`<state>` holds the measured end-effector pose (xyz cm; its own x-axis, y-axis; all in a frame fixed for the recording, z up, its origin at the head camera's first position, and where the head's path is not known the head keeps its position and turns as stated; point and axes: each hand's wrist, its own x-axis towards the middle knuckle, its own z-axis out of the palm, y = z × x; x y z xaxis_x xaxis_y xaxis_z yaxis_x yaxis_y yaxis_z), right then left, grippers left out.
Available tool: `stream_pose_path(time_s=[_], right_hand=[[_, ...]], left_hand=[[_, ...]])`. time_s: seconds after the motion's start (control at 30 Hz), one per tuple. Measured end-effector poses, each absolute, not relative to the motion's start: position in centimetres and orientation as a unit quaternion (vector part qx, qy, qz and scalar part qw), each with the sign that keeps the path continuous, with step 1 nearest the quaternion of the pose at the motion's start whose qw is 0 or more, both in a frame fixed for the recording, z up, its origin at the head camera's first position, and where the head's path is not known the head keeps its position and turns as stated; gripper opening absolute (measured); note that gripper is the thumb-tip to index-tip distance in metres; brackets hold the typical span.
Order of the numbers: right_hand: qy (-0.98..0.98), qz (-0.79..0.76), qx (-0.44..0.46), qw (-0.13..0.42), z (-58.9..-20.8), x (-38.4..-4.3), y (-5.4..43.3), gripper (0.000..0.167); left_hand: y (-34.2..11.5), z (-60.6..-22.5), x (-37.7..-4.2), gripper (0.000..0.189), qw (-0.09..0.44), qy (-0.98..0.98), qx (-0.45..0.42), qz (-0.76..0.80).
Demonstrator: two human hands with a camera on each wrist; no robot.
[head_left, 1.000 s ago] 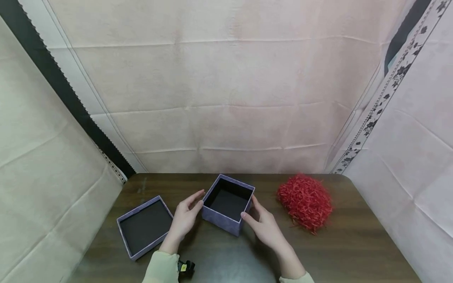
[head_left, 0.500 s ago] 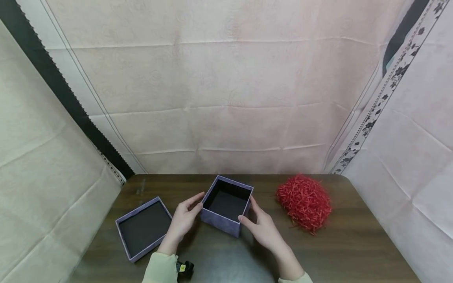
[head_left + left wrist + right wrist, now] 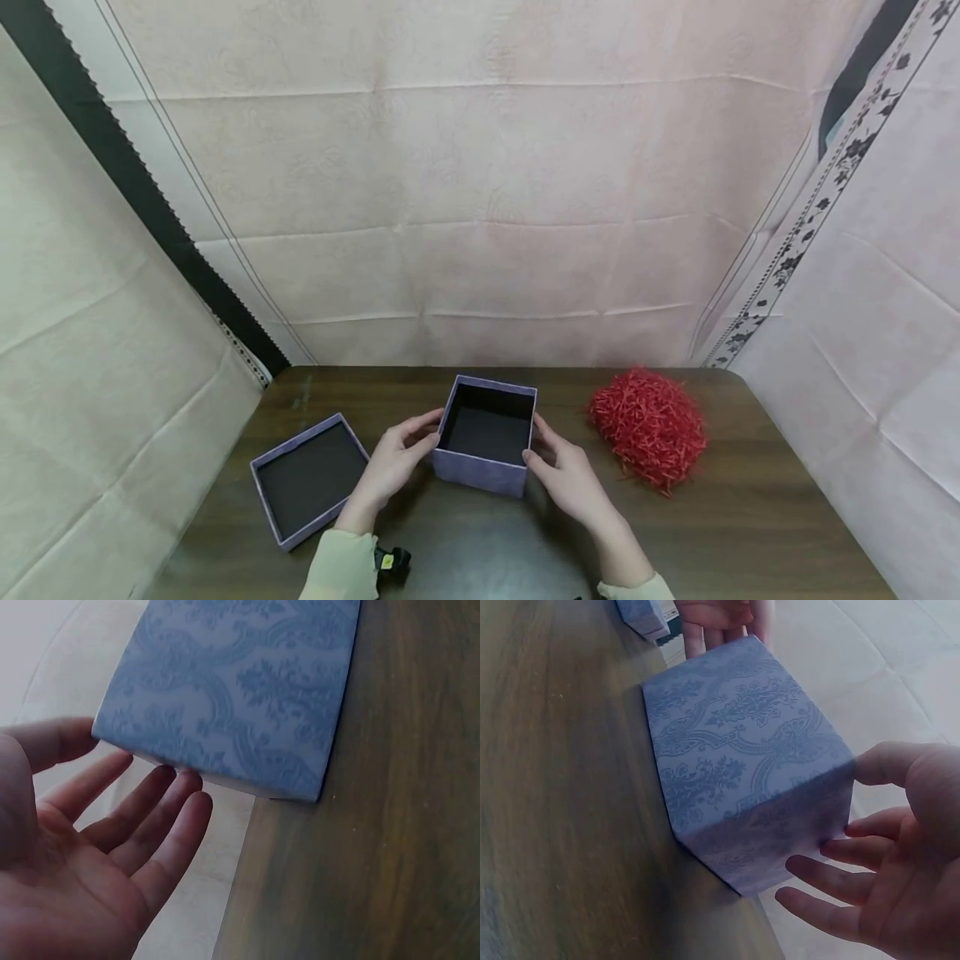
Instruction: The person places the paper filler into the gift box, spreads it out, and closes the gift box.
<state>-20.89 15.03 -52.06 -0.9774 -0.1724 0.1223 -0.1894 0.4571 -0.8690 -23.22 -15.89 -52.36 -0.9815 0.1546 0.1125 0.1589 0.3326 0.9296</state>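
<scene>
A square box with a purple-blue damask pattern and black inside stands without its lid at mid-table, its opening upward. My left hand is at its left side, thumb near the front corner. In the left wrist view, the spread fingertips meet the lower part of the patterned wall. My right hand is on the opposite side. The right wrist view has its thumb at the box's corner and the other fingers spread along the side wall. The matching lid lies left, inside up.
A mound of red shredded paper rests on the right of the brown wooden table. Pale cloth hangs behind the table and along both sides. A small black device is at my left wrist, by the pale green sleeve.
Between my hands the box has turned a little, so its front wall faces me more squarely. Both hands have shifted slightly with it; the lid and red paper stay put.
</scene>
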Motion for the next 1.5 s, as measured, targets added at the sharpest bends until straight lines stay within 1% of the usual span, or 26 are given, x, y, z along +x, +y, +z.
stream_pose_path(time_s=[0.3, 0.53, 0.8, 1.1, 1.5], right_hand=[[-0.853, 0.51, 0.108, 0.005, -51.5, -21.2, 16.0, 0.056], [-0.853, 0.508, 0.121, 0.011, -51.2, -21.3, 16.4, 0.053], [-0.852, 0.508, 0.127, 0.013, -51.0, -21.3, 16.5, 0.051], [-0.852, 0.511, 0.113, -0.003, -50.8, -21.1, 16.5, 0.052], [-0.858, 0.503, 0.105, -0.005, -51.3, -20.9, 16.4, 0.053]], left_hand=[[-15.7, -52.1, -23.4, 0.054, -0.024, -0.808, -0.154, -0.568], [-15.5, -52.3, -23.6, 0.064, -0.043, -0.791, -0.196, -0.578], [-15.4, -52.4, -23.5, 0.067, -0.041, -0.791, -0.202, -0.576], [-15.5, -52.6, -23.5, 0.071, -0.041, -0.803, -0.202, -0.56], [-15.5, -52.9, -23.1, 0.07, -0.048, -0.808, -0.183, -0.558]])
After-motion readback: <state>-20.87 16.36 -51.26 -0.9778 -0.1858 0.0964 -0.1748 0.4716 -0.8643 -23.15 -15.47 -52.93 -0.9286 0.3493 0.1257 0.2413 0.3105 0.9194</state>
